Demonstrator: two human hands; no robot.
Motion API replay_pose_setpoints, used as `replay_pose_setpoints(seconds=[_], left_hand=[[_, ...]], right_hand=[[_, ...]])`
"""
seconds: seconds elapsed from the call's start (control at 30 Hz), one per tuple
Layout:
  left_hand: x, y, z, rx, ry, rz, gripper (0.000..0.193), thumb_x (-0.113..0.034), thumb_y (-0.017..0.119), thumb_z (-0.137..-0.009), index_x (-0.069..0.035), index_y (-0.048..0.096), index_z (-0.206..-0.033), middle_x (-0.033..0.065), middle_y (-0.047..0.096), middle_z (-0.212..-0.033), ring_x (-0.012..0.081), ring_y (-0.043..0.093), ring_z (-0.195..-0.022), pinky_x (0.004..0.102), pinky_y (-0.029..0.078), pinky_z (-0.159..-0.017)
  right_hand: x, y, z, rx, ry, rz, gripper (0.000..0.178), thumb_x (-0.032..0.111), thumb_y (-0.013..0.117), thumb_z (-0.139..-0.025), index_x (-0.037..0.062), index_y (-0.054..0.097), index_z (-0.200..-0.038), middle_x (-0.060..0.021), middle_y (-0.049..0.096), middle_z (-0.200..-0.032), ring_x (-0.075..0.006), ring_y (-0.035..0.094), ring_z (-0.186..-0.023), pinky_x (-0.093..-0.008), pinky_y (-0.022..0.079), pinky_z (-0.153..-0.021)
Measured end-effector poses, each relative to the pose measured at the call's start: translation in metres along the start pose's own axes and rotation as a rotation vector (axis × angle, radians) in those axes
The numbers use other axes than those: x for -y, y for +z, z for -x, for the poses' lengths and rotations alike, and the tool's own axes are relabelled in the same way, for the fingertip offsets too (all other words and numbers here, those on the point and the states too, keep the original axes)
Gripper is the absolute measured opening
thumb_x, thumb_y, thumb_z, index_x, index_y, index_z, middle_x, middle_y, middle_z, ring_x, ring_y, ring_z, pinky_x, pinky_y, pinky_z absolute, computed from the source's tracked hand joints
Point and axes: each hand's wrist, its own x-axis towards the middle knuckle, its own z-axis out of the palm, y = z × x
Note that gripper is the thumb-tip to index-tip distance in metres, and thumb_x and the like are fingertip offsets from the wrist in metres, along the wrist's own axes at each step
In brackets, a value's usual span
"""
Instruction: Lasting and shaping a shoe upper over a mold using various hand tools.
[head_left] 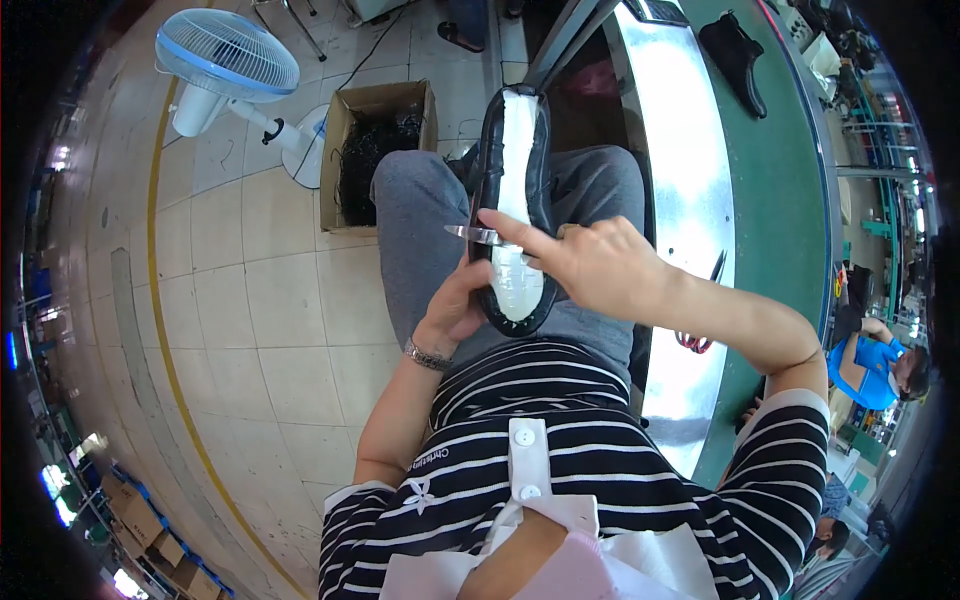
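A black shoe (540, 190), its underside up, lies lengthwise above my lap with the toe end away from me or the heel, I cannot tell which. A white layer (517, 150) covers the middle of that underside. My left hand (459, 297) is wrapped round the near left side of the shoe and steadies it. Across the shoe reaches my right hand (590, 258), closed round a knife whose shiny blade (470, 234) sticks out to the left over the shoe's edge. The index finger is stretched along the blade; the handle is hidden in the palm.
A cardboard box (332, 165) with dark scraps stands beyond my left knee, next to a white and blue fan (228, 65). At my right runs a metal bench (685, 180) with red-handled scissors (695, 343). A black boot (735, 60) lies on the green surface (780, 190) behind it.
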Motion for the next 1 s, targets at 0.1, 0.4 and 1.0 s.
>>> replay_pose_setpoints(seconds=[0.1, 0.4, 1.0], left_hand=[[0.006, 0.012, 0.006, -0.013, 0.049, 0.109, 0.065, -0.051, 0.054, -0.093, -0.01, 0.038, -0.141, 0.0081, 0.051, -0.136, 0.0201, 0.051, -0.124, 0.0391, 0.042, -0.104], [0.041, 0.026, 0.0, -0.393, 0.37, -0.31, 0.05, -0.042, 0.042, -0.101, -0.005, 0.039, -0.134, 0.0136, 0.056, -0.122, 0.0231, 0.054, -0.118, 0.0444, 0.047, -0.097], [0.013, 0.025, 0.016, -0.083, 0.267, -0.935, 0.034, -0.003, 0.075, -0.079, 0.0, 0.061, -0.11, 0.0055, 0.067, -0.1, 0.015, 0.065, -0.088, 0.0284, 0.054, -0.079]], right_hand=[[-0.012, -0.001, 0.001, 0.107, 0.058, -0.043, 0.065, 0.02, 0.054, -0.096, 0.0191, 0.02, -0.151, -0.0072, 0.057, -0.052, -0.0196, 0.055, -0.038, -0.0324, 0.042, -0.037], [0.003, -0.012, 0.003, -0.217, -0.07, -0.244, 0.059, 0.019, 0.053, -0.095, 0.0162, 0.029, -0.15, -0.0065, 0.057, -0.052, -0.0181, 0.056, -0.039, -0.0296, 0.042, -0.036], [0.029, 0.011, 0.037, 0.074, -0.135, -0.014, 0.072, 0.012, 0.048, -0.092, 0.0291, 0.015, -0.153, -0.0117, 0.058, -0.065, -0.0152, 0.06, -0.047, -0.0273, 0.046, -0.037]])
